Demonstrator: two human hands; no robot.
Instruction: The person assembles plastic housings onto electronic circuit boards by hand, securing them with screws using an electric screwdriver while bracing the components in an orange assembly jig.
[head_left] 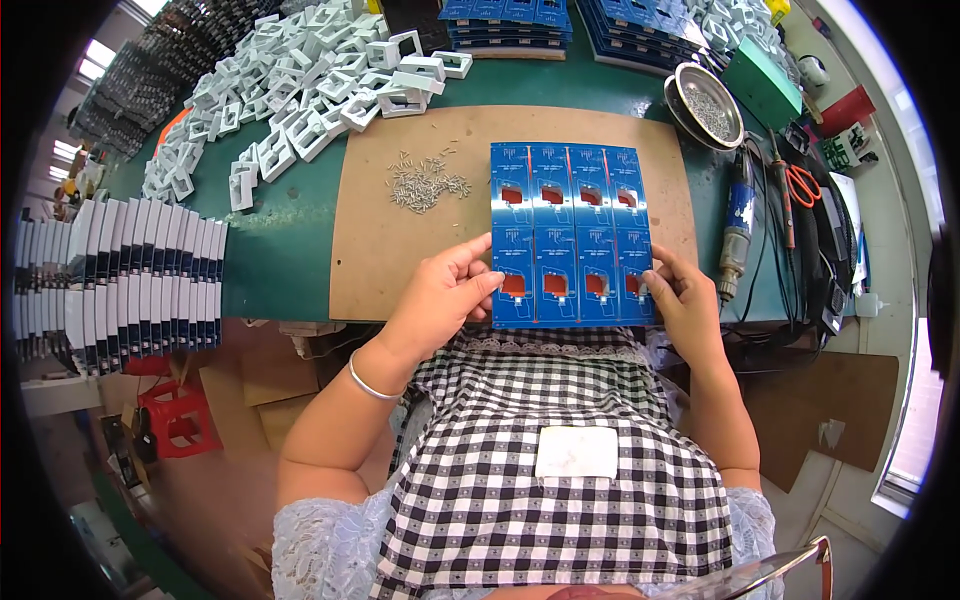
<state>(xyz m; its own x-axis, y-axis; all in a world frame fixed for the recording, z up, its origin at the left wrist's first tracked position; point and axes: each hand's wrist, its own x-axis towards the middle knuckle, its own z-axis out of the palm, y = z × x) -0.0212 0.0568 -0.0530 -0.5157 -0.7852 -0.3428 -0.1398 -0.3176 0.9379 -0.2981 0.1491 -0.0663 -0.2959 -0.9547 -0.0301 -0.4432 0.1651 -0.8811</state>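
Observation:
A blue circuit board panel (pixel 570 235), divided into several sections with cut-outs showing red, is at the front right of a brown work board (pixel 440 270). My left hand (pixel 450 285) grips its left edge between thumb and fingers. On the opposite edge, my right hand (pixel 685 295) holds the panel the same way, thumb on top. The fingers beneath the panel are partly hidden. A loose heap of small metal screws (pixel 425 185) lies on the brown board, left of the panel.
White plastic frames (pixel 300 75) pile up at the back left; stacked boards (pixel 505 30) stand behind. A metal bowl of small parts (pixel 705 105), a blue electric screwdriver (pixel 738 215) and cables lie on the right. Rows of white-and-blue pieces (pixel 145 270) stand at the left.

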